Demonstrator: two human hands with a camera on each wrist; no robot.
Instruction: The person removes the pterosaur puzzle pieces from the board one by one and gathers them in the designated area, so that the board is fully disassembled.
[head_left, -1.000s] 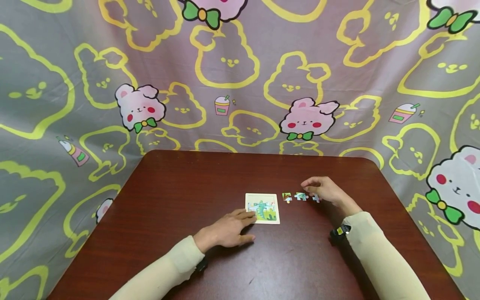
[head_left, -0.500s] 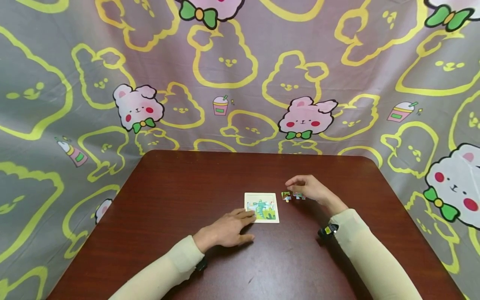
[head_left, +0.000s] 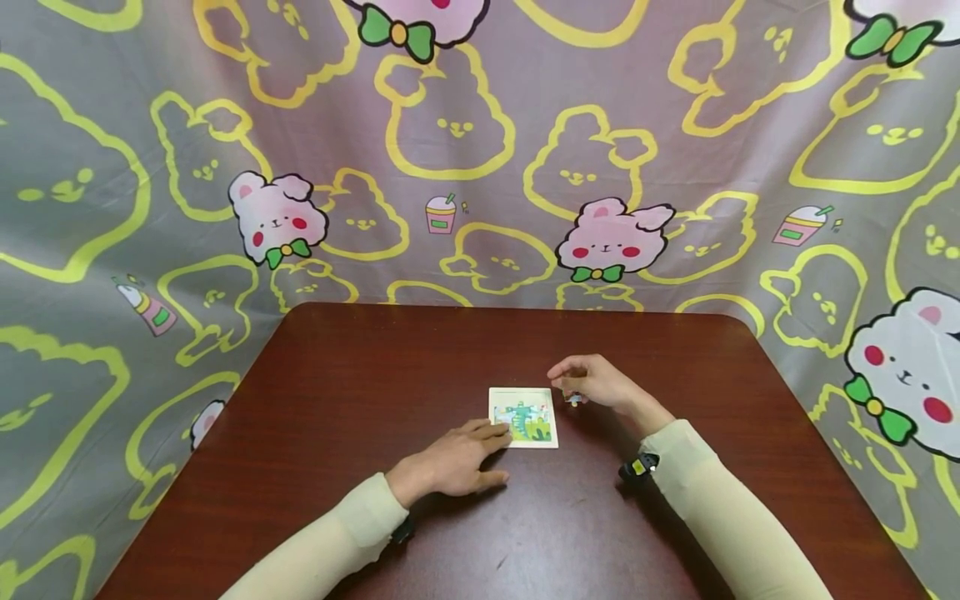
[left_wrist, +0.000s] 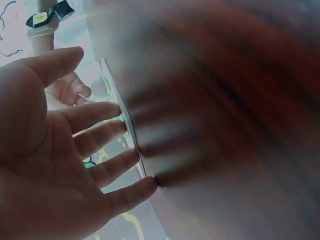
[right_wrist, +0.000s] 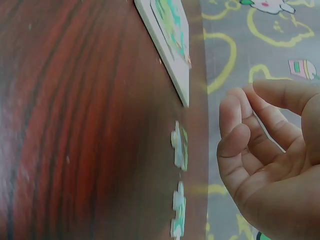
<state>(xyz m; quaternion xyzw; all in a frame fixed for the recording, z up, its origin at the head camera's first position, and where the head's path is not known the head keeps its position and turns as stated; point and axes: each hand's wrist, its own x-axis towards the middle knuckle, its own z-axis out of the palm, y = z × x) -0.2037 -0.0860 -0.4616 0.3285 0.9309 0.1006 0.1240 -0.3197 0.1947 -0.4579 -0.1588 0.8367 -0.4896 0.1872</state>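
Observation:
A small jigsaw board with a cream border and a green dinosaur picture lies on the table. My left hand rests at its lower left, fingers extended; the left wrist view shows the fingertips touching the edge of the board. Just right of the board, my right hand hovers low with loosely bent fingers. Partly under it shows a jigsaw piece. In the right wrist view that piece and a second jigsaw piece lie in a row, apart from the hand, and nothing shows between its fingers.
The brown wooden table has rounded far corners. Behind and beside it hangs a grey curtain printed with yellow outlines and pink bunny faces. Each wrist bears a dark strapped device.
The right hand has moved left along the row of jigsaw pieces toward the board, covering most of them from the head view. My left hand and the board have stayed put.

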